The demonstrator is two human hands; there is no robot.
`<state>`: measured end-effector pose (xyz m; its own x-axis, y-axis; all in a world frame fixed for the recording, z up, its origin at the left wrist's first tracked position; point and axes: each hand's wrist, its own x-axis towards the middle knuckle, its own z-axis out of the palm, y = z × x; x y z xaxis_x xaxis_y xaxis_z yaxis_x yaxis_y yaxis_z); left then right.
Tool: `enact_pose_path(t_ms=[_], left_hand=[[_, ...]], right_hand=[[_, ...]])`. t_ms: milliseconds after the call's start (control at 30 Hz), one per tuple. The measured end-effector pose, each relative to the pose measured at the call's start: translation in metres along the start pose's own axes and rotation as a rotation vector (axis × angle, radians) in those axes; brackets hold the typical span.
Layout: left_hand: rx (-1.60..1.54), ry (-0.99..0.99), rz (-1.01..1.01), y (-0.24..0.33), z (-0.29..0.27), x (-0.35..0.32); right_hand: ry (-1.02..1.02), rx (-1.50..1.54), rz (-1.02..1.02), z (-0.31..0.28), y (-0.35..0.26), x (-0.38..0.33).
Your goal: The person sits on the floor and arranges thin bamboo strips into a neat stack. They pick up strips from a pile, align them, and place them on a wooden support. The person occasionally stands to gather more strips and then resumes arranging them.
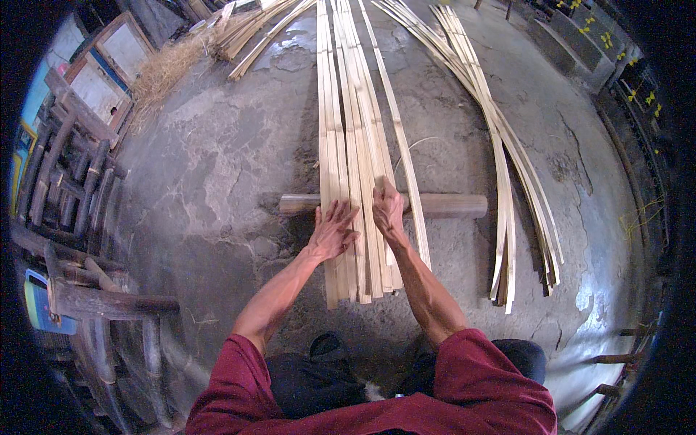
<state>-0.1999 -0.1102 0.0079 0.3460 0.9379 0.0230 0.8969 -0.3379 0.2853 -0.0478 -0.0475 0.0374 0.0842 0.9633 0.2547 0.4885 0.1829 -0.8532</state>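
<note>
Long pale bamboo strips (350, 145) lie side by side in front of me, running away toward the far side. Their near ends rest across a thick bamboo pole (451, 205) set crosswise on the floor. On the left part of these strips lies my left hand (335, 230), palm down with its fingers spread. My right hand (389, 208) is closed at the right edge of the bundle, its fingers curled; what they hold, if anything, is hidden. A single strip (404, 156) lies apart, just right of that hand.
More strips (500, 138) lie crossed on the concrete floor (210, 167) to the right. Another pile (254, 32) is at the far left, near straw-like shavings (167, 72). Dark bamboo furniture frames (109, 308) stand along the left side.
</note>
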Motion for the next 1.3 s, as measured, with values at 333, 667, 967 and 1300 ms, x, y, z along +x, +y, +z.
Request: enact_pose_path(t_ms=[333, 667, 967, 1300], left_hand=[[0.013, -0.022, -0.015, -0.008, 0.004, 0.002], [-0.027, 0.051, -0.035, -0.021, 0.003, 0.003], [0.031, -0.075, -0.106, -0.018, 0.003, 0.01], [-0.065, -0.133, -0.163, -0.033, 0.019, 0.027]], right_hand=[[-0.197, -0.052, 0.1, 0.032, 0.012, -0.028], [-0.306, 0.167, 0.241, 0.046, 0.011, -0.041], [-0.164, 0.043, -0.01, 0.029, -0.03, -0.049], [-0.212, 0.062, 0.202, 0.031, -0.038, -0.038]])
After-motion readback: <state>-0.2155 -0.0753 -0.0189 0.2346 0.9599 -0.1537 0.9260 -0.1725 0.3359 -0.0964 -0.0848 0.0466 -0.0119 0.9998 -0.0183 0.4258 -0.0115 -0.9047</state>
